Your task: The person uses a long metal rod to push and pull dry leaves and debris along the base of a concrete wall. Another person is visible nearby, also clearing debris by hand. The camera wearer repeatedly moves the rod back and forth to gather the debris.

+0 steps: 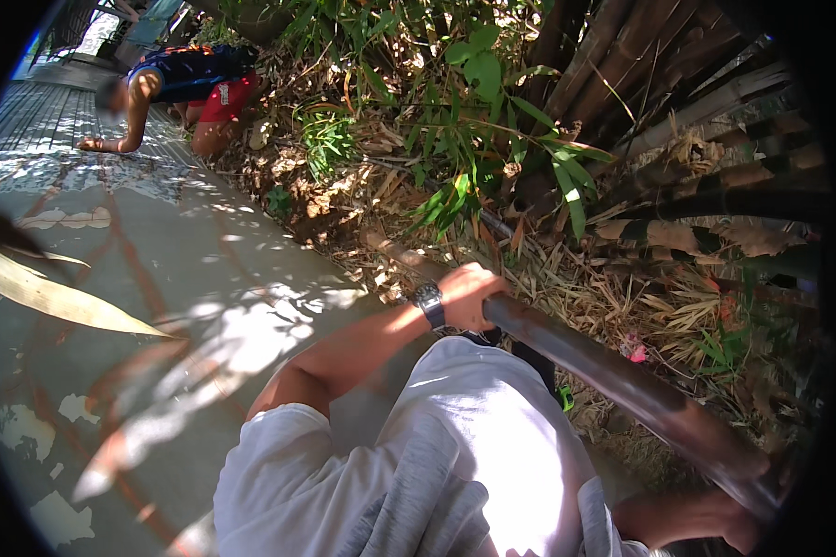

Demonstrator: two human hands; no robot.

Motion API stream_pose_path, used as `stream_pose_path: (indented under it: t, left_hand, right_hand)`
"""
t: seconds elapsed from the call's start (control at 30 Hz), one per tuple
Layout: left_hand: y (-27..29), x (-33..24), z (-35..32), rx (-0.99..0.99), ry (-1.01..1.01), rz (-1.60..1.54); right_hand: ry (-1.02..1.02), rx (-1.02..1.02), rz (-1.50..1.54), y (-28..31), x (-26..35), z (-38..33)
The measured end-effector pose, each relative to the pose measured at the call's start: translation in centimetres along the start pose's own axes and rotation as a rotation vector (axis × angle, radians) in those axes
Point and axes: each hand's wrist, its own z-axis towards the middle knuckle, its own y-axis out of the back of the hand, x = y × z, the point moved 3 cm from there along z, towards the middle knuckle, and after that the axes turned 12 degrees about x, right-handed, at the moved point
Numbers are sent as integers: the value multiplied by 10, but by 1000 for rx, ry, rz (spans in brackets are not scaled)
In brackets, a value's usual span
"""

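My left hand (469, 295), with a dark watch (429, 304) on its wrist, is closed around a thick, smooth, dark brown pole (613, 367). The pole slants from my hand down to the lower right, across my right side. A thinner, lighter brown length (404, 255) shows beyond the hand; whether it is the same pole I cannot tell. Low on the right, my right arm (683, 517) reaches toward the pole's lower end. The fingers of that hand are lost in shadow at the picture's dark rim.
On the left runs a grey paved path (251, 251) with reddish lines and sunlit patches. A person (195, 84) in a dark top and red shorts crouches at its far end. Bamboo stalks (604, 56), green leaves and dry litter (567, 269) line the right. A pale leaf (56, 288) hangs close on the left.
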Motion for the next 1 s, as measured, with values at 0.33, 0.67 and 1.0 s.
stream_pose_path:
  t: [0.33, 0.67, 1.0]
  left_hand:
    - [-170, 196, -33, 101, 471, 86]
    - [-168, 129, -58, 399, 818, -334]
    - [-160, 144, -54, 285, 779, -138]
  right_hand:
    - [-531, 46, -90, 82, -71, -146]
    - [-632, -1042, -36, 401, -132, -319]
    - [-880, -1327, -348, 348, -163, -236]
